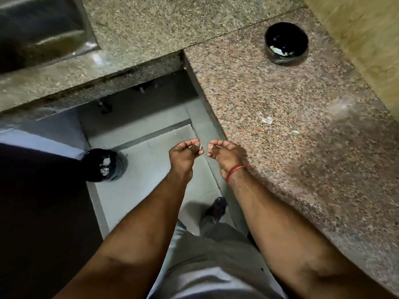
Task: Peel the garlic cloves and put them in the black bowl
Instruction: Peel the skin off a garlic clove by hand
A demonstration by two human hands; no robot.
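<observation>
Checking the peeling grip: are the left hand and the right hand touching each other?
Apart. The head view shows grey floor in a narrow gap between the left hand and right hand.

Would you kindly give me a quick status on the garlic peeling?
Left hand pinching a small garlic piece; right hand curled beside it, contents unclear. Black bowl on the counter, some pieces inside. Peel scraps on counter; path clear.

Speckled granite counter (291, 147) in an L, steel sink (41, 33) at upper left, grey tiled floor (151, 160), black-lined bin (102, 165) below, tan wall (367, 39) at right, dim light
</observation>
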